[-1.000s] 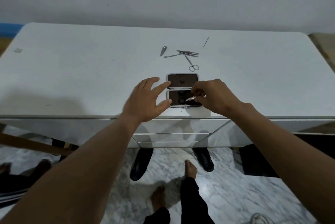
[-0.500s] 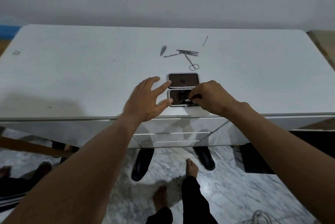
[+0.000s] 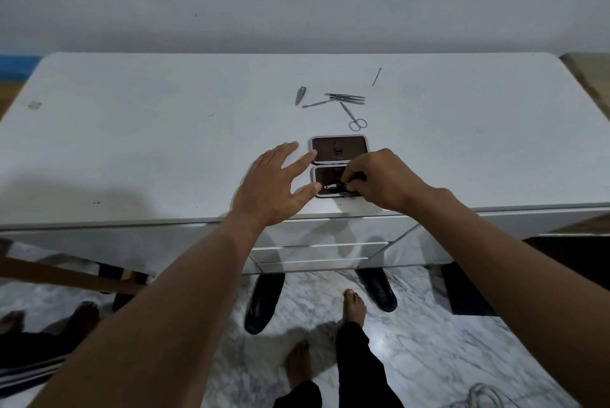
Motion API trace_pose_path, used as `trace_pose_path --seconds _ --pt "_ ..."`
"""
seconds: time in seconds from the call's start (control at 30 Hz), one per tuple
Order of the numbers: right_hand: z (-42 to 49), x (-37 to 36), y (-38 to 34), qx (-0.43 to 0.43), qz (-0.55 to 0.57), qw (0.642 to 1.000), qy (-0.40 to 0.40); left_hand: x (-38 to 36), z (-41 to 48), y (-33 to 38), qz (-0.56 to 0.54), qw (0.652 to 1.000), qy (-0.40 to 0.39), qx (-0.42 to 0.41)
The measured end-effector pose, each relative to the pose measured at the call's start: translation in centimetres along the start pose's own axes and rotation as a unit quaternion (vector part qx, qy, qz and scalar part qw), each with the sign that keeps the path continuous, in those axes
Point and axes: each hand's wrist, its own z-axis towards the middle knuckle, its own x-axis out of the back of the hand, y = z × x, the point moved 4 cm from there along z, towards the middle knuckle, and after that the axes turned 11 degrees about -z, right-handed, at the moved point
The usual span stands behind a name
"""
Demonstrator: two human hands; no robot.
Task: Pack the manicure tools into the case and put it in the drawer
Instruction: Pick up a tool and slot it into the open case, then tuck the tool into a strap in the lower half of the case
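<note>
the right grip (image 3: 379,183) pinches a small silvery tool (image 3: 331,186) inside the near half of the open case (image 3: 340,150) directly under it on the worktop (image 3: 132,143), the left grip (image 3: 274,186), spread wide just beside it, touches the case's left edge, and scissors (image 3: 355,117) lie well beyond both.

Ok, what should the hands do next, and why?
Probably the right hand should press the small tool down into the near half of the case and let go. It pinches that tool inside the case, while the left hand steadies the case's edge. The scissors and nail clipper lie loose on the table, waiting to be packed.
</note>
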Motion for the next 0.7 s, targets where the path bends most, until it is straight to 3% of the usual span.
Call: trace_pose_path --seconds 0.33,0.7 --pt "0.8 1.8 -0.3 -0.006 -0.002 1.000 0.023 0.2 0.1 0.1 0.001 1.000 -0.006 -0.004" --pt "11.1 4.0 0.0 -0.014 -0.015 0.999 0.040 0.1 0.4 -0.2 0.015 1.000 -0.018 0.020"
